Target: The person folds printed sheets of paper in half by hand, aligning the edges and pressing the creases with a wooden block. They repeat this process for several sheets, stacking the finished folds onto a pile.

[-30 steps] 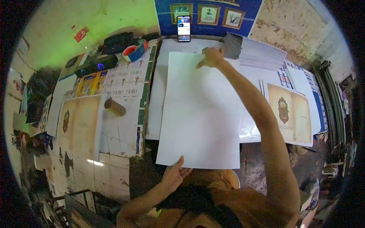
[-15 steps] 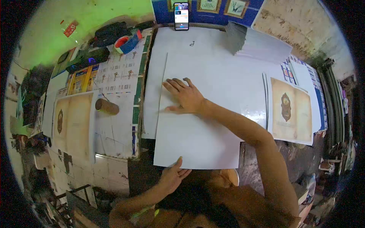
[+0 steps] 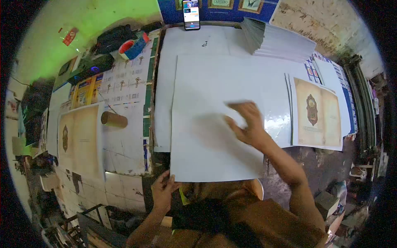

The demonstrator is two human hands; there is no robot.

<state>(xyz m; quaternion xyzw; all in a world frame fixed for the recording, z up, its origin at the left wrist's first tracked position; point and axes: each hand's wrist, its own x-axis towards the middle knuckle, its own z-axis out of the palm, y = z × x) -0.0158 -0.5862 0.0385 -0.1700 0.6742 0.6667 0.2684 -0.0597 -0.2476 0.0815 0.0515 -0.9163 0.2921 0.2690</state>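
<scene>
The left hand point(image 3: 163, 191) has moved to the white sheet point(image 3: 206, 87)'s near-left corner, pinching it — the right hand point(image 3: 250, 125), thumb spread, over its right half.

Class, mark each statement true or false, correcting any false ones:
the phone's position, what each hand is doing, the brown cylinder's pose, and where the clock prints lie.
1. The phone is propped upright beyond the large white sheet. True.
2. The right hand touches the sheet's near left corner. False: the left hand does; the right hand is over the sheet.
3. The brown cylinder stands on end. False: the cylinder lies on its side.
4. Clock prints lie on both sides of the sheet. True.
</scene>
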